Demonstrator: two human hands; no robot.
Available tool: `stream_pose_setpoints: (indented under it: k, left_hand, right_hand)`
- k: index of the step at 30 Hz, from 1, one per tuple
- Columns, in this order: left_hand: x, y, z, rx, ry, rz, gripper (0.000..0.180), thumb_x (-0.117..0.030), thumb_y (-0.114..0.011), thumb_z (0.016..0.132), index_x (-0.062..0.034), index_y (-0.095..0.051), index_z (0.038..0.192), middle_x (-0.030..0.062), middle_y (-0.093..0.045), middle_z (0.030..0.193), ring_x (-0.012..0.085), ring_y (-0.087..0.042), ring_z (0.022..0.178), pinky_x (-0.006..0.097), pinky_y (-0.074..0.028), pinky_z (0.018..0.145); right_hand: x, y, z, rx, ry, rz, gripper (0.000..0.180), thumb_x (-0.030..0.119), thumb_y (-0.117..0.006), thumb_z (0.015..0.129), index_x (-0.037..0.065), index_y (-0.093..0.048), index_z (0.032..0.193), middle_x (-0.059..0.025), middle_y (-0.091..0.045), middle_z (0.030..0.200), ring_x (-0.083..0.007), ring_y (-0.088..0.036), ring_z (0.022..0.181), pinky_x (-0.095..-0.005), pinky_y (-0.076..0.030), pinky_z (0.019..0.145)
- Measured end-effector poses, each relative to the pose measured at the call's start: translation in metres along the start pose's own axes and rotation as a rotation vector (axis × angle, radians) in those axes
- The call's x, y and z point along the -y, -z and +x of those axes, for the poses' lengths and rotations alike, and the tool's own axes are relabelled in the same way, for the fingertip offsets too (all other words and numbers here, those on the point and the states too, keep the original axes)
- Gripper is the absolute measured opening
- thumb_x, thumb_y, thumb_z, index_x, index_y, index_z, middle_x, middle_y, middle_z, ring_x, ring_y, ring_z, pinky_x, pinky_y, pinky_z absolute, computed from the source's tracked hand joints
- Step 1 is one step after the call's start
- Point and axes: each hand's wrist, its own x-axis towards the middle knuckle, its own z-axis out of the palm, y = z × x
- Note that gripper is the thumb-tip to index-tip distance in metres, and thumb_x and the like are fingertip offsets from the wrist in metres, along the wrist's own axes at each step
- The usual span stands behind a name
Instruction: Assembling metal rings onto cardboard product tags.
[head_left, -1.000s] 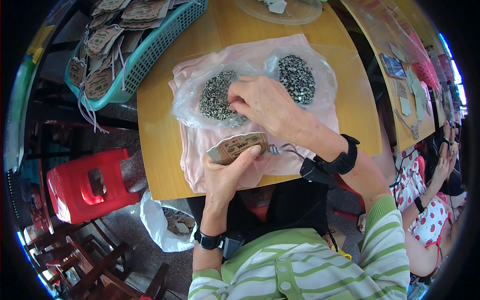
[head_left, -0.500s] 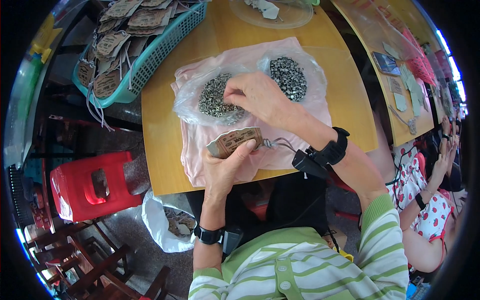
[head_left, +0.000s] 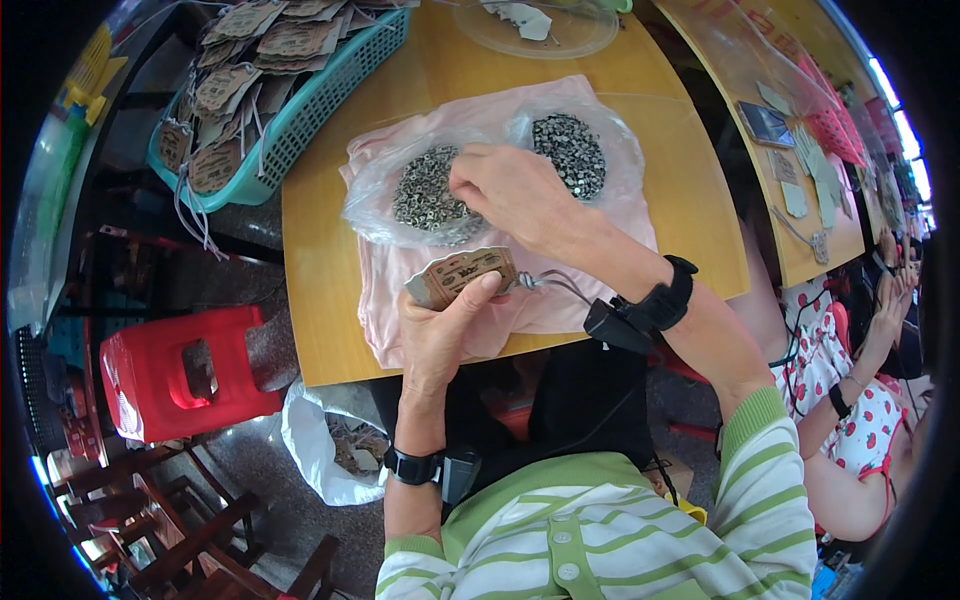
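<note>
My left hand (head_left: 440,325) grips a stack of brown paper hang tags (head_left: 465,277), thumb on top, near the table's front edge. Grey cords (head_left: 560,284) knotted at the stack's right end trail toward my right wrist. Over a clear plastic bag of small silver metal pieces (head_left: 424,196), my right hand (head_left: 520,195) bends down with its fingertips pinched at the right side of the heap; whether a piece is between them is hidden. A second clear bag of darker metal pieces (head_left: 568,155) lies just beyond that hand. Both bags rest on a folded pink cloth (head_left: 625,225).
A teal basket (head_left: 290,125) heaped with similar tags stands at the far left. At the back lies a clear round lid (head_left: 590,40) with paper scraps. A red stool (head_left: 150,375) and a white sack (head_left: 310,450) are on the floor. Another person (head_left: 860,430) sits at the right.
My view has shifted slightly. The right hand's fingers remain at the metal pieces, a little more closed, and the left hand still holds the tags.
</note>
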Motion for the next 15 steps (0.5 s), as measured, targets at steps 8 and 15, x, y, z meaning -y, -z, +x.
stream_pose_setpoints:
  k: [8,15]
  left_hand:
    - [-0.0014,-0.0027,-0.0015,-0.010,0.019,-0.012,0.024,-0.010,-0.074,0.080,0.0030,-0.067,0.099,0.0085,-0.070,0.087,0.0132,-0.066,0.076,0.025,-0.052,0.070]
    - [-0.0019,-0.0011,-0.0007,0.015,0.030,0.004,0.025,-0.012,-0.074,0.080,0.0029,-0.067,0.099,0.0079,-0.070,0.087,0.0126,-0.065,0.076,0.025,-0.051,0.069]
  right_hand:
    - [0.0049,0.0049,-0.0044,0.091,-0.053,-0.006,0.011,0.014,-0.059,0.082,0.004,-0.063,0.085,-0.0104,-0.063,0.089,-0.0320,-0.062,0.082,-0.0398,-0.049,0.071]
    - [0.0021,0.0049,-0.0027,0.051,-0.093,-0.019,0.012,0.016,-0.059,0.083,0.006,-0.063,0.089,-0.0101,-0.063,0.088,-0.0323,-0.062,0.082,-0.0397,-0.049,0.071]
